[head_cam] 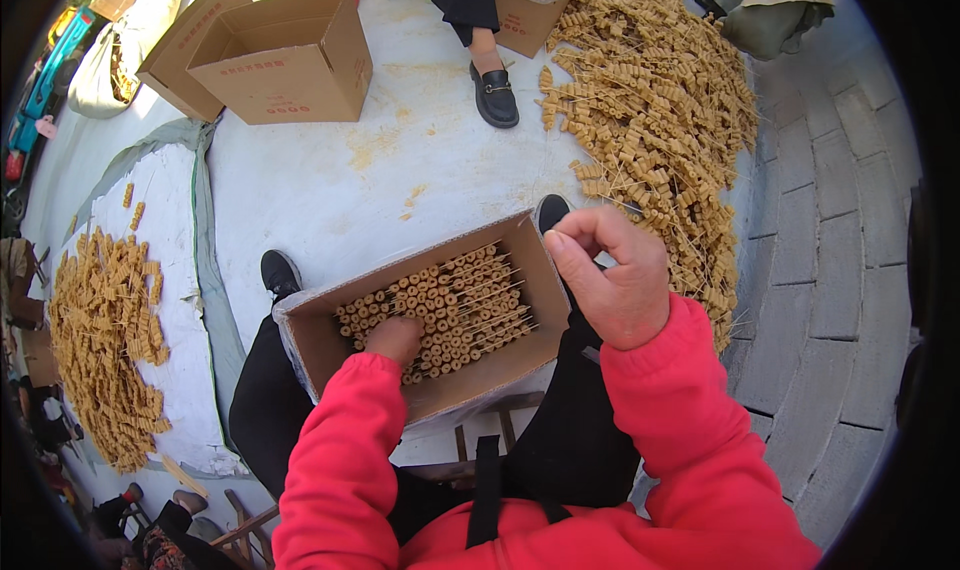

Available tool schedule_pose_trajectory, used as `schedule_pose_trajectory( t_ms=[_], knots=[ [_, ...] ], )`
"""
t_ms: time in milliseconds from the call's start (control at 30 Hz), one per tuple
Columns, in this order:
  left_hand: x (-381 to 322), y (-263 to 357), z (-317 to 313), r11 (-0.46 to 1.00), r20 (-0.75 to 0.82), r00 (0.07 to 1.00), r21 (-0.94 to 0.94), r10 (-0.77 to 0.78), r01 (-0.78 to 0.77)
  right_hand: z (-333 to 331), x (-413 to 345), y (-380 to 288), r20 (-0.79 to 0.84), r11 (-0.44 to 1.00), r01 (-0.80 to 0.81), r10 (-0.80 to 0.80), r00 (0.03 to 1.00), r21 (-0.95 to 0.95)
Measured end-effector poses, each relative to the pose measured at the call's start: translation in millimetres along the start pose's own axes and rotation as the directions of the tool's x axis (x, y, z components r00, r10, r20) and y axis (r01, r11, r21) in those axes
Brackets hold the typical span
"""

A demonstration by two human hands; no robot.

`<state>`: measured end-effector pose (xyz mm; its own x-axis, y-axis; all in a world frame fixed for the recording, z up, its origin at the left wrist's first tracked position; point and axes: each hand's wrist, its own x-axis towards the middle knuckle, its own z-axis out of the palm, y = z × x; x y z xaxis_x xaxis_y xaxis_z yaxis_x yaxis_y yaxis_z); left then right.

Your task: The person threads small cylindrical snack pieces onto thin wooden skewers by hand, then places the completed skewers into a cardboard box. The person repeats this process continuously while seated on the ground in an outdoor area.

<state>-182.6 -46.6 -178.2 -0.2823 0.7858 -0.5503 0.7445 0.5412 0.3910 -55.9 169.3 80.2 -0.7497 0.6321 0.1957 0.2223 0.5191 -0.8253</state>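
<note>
A cardboard box (322,375) with a plastic liner lies tilted between my knees. Inside it, tan ring-shaped pieces on thin sticks (442,300) are packed in rows, with bare stick ends towards the right. My left hand (397,340) reaches into the box and rests on the skewered pieces at the left; its fingertips are hidden, so its hold is unclear. Above the box's right end is my right hand (619,274), thumb and forefinger bent close together, with no item visible between them.
A large heap of skewered pieces (652,97) spreads at the upper right, another heap (109,352) at the left. Empty cardboard boxes (277,82) stand at the upper left. Across from me is another person's black loafer (495,99). Grey paving (810,232) borders the white sheet.
</note>
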Motion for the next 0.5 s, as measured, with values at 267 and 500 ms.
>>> schedule_pose_trajectory(
  t_ms=[267,500],
  knots=[
    [-1.2,44.8,-19.4,0.922,-0.226,0.909,0.251,0.352,-0.295,-105.2,-178.6,188.7,-0.257,0.705,-0.624,0.707,0.659,0.337],
    [7.7,37.3,7.9,0.955,0.005,0.984,0.242,0.176,-0.172,-49.6,-309.6,242.2,-0.015,0.499,-0.757,0.838,0.545,0.422]
  ],
)
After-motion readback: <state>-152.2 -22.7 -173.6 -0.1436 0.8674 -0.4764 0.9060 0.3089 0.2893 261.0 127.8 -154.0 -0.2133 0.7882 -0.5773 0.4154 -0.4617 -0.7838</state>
